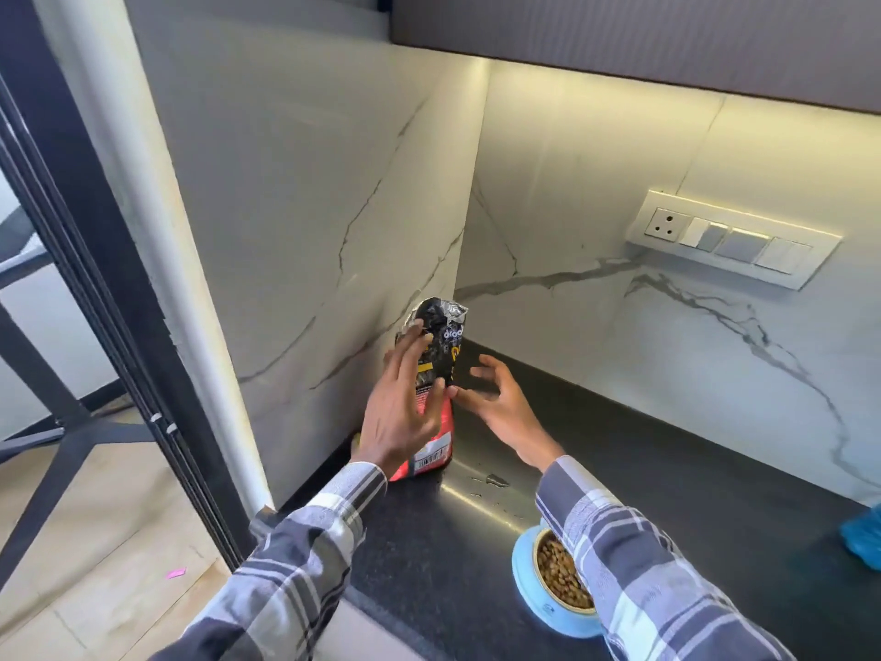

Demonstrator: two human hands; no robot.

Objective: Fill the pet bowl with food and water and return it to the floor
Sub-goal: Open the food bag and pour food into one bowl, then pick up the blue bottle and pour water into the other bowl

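A black and red pet food bag (441, 374) stands upright in the back left corner of the dark counter (667, 469), its crumpled top folded over. My left hand (405, 407) is spread flat in front of the bag with fingers apart, close to it or lightly touching. My right hand (496, 403) hovers just right of the bag, fingers curled and apart, holding nothing. A light blue pet bowl (529, 589) with brown kibble (562, 572) in its metal insert sits near the counter's front edge, partly hidden under my right sleeve.
Marble walls close the corner behind and left of the bag. A switch and socket panel (729, 238) is on the back wall. Water drops (496, 480) lie on the counter. A blue object (865, 536) shows at the right edge. The floor (95, 541) lies left, below.
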